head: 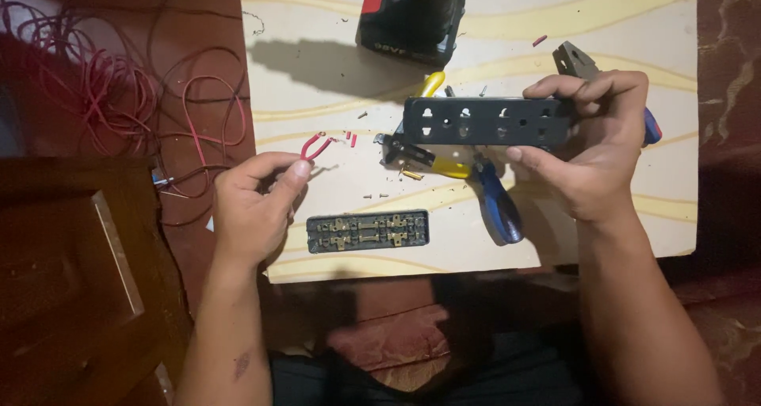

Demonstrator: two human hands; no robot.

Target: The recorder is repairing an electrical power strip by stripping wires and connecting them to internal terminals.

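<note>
At the far left, on the dark red floor, a tangle of red wire [119,97] lies in loose loops, and below it stands a dark wooden box [71,255]. Just right of these begins the cream board [317,65] with wavy yellow stripes that serves as the work surface.

Over the board's left edge the left hand [254,208] is closed in a pinch: thumb and forefinger grip a short bent piece of red wire [315,146], whose stripped ends point up and to the right. A few small red scraps of insulation [349,139] lie just beside it. Below and to the right of that hand, flat on the board, rests a dark socket base [368,231] with brass contacts facing up (no wires run to it).

Toward the top middle sits a black cordless drill battery end [411,17] with a red patch, casting a shadow to its left. Beneath it, yellow-handled pliers [428,156] lie partly hidden, with loose screws [376,195] scattered near them, and a blue-handled tool [499,208] slants down toward the board's lower edge.

On the right, the right hand [594,152] holds a black socket cover [485,120] by its right end, lifted above the pliers, fingers curled over the top edge and thumb pressed under the bottom edge. The cover's plug holes face the camera. Behind the fingers a grey metal tool tip [572,59] pokes out.
</note>
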